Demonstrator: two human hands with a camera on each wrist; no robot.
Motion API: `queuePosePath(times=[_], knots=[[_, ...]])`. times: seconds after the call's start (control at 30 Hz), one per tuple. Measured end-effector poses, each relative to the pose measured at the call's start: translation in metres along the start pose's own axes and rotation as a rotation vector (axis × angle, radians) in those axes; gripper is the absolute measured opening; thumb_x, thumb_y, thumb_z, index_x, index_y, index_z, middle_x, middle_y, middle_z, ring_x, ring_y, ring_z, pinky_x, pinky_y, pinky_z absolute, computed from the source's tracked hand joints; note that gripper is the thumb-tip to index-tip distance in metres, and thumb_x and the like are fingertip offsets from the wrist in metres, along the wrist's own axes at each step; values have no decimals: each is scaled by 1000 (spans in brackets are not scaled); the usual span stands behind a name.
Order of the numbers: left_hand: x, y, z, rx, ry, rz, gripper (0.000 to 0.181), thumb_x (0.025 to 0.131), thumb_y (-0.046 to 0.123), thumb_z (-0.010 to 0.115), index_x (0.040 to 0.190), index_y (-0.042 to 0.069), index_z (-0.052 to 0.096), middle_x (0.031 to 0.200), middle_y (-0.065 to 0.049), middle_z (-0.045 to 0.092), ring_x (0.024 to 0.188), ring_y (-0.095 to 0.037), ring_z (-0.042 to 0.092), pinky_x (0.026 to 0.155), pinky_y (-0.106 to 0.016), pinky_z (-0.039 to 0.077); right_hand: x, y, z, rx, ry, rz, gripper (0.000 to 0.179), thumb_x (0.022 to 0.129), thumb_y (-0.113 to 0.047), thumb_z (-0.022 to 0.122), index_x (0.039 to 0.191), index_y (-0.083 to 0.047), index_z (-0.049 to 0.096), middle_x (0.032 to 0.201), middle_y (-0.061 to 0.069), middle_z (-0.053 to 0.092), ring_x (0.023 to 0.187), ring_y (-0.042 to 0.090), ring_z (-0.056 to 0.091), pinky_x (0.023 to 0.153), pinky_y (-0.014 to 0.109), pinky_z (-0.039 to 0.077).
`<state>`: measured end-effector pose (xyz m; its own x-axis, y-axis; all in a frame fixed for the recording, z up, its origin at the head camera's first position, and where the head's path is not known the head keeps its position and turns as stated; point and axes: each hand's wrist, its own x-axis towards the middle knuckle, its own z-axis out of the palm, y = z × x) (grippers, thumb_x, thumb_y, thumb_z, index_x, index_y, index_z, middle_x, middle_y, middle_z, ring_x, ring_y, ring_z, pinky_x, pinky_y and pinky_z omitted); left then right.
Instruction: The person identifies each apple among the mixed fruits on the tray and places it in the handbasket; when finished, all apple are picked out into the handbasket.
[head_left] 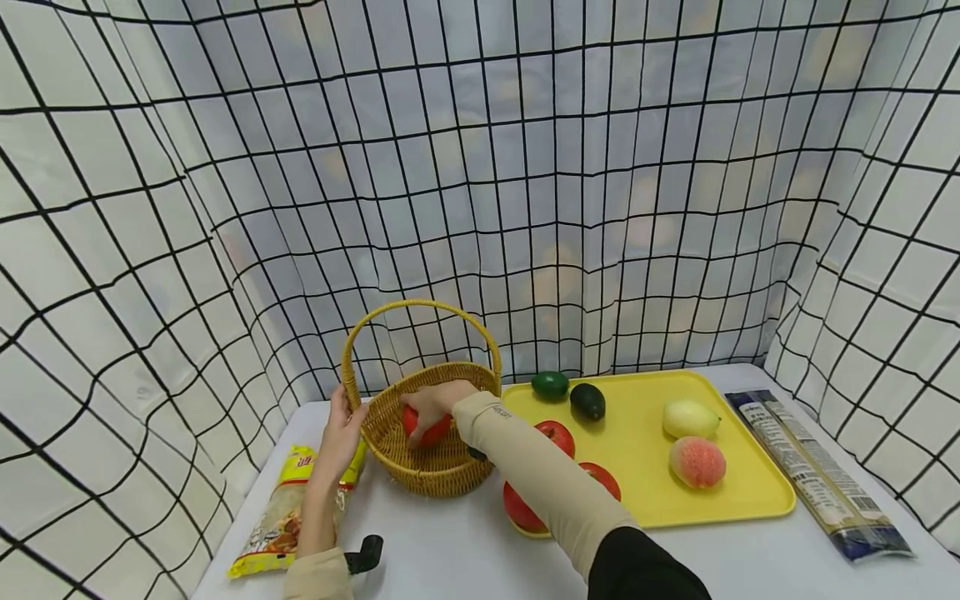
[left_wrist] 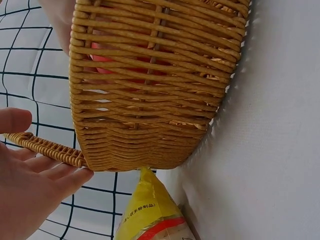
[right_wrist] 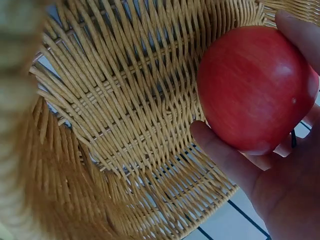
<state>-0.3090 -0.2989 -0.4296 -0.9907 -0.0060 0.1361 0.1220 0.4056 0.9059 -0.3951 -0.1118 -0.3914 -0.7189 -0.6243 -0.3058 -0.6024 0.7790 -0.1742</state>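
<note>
A wicker basket point(head_left: 433, 483) with an arched handle point(head_left: 420, 303) stands on the left part of the table. My left hand point(head_left: 341, 437) grips the handle near its left base; in the left wrist view the thumb point(left_wrist: 15, 120) lies on one side of it and the fingers on the other. Inside the basket, my right hand point(head_left: 444, 398) holds a red apple point(right_wrist: 255, 90). Thumb and fingers curve round the apple, which is above the woven bottom in the right wrist view. More red apples point(head_left: 555, 435) lie on the yellow tray point(head_left: 637, 500), partly hidden by my right forearm.
On the tray are two dark green fruits point(head_left: 587, 402), a pale yellow lemon-like fruit point(head_left: 690, 418) and a peach point(head_left: 698, 462). A yellow food bag point(head_left: 273, 533) lies by my left arm. A long clear packet point(head_left: 817, 471) lies right of the tray. Black netting surrounds the table.
</note>
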Motion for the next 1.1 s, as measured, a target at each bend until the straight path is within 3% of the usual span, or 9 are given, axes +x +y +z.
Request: queuePosePath(times=[0.1,0.37,0.6,0.87,1.1], knots=[[-1,-2,-1,-4,-4,1,73,113,30,35,164,12,-14,173,-23,1,160,-43,7,129,-62,15,4,-5,5,-19,8,24,86,88,-56,75,159,-32,35,145,-5,58,123,14,57,101,37,53],[-3,0,-14,42,2,8,74,113,29,36,164,8,-14,170,-29,4,158,-49,11,127,-65,18,12,-16,4,-66,8,-6,87,85,-62,75,158,-38,35,145,-10,56,121,10,56,98,33,53],[2,-2,-3,22,-34,26,76,113,31,36,164,10,-16,171,-29,2,158,-50,10,126,-68,17,8,-9,7,-80,-24,63,92,84,-62,76,160,-43,28,159,-15,44,135,9,50,109,35,48],[1,-1,-1,7,-25,21,74,113,27,36,164,10,-15,171,-28,2,158,-49,10,126,-67,17,3,-15,7,-111,-56,97,93,83,-67,74,160,-50,24,171,-14,23,148,12,40,117,40,43],[1,0,-1,1,-20,19,74,113,28,37,164,10,-13,171,-29,6,158,-48,12,127,-65,19,4,-14,7,-134,-47,91,92,83,-69,72,159,-50,25,169,-15,28,149,12,41,115,42,45]])
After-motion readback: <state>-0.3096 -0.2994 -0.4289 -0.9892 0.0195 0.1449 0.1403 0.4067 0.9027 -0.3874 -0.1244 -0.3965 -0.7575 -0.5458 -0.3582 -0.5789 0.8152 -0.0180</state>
